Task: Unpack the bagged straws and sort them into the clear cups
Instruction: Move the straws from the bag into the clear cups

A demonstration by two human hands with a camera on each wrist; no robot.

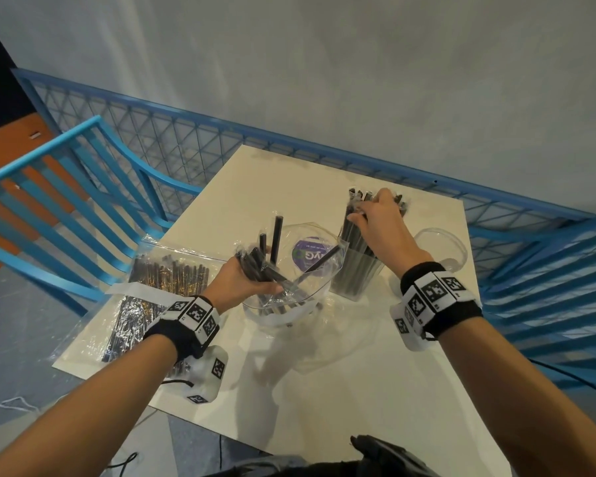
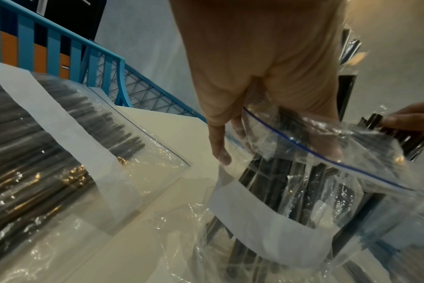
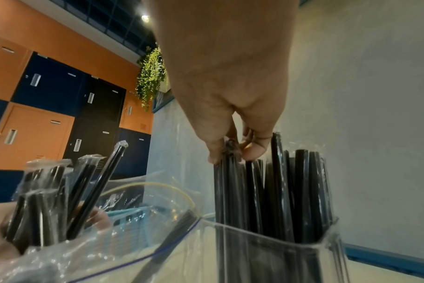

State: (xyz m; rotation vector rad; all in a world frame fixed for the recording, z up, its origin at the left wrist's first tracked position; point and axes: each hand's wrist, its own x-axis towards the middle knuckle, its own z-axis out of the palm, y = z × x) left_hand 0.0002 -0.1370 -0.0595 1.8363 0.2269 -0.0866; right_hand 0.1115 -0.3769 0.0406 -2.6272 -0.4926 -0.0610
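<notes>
My left hand (image 1: 255,275) grips a bundle of black wrapped straws (image 1: 267,256) that stands in an open clear zip bag (image 1: 289,301) at the table's middle. In the left wrist view the left hand (image 2: 266,134) reaches into the zip bag (image 2: 327,162), whose mouth has a blue line. My right hand (image 1: 365,208) is over a square clear cup (image 1: 353,284) packed with upright black straws. In the right wrist view the right hand (image 3: 232,153) pinches the tops of a few straws (image 3: 232,181) in the clear cup (image 3: 278,252).
Two more full bags of straws (image 1: 166,277) lie at the table's left edge. An empty round clear cup (image 1: 441,246) stands at the right. A round cup with a purple label (image 1: 310,253) shows behind the open bag. Blue chairs (image 1: 66,208) and a blue mesh rail flank the white table (image 1: 324,390).
</notes>
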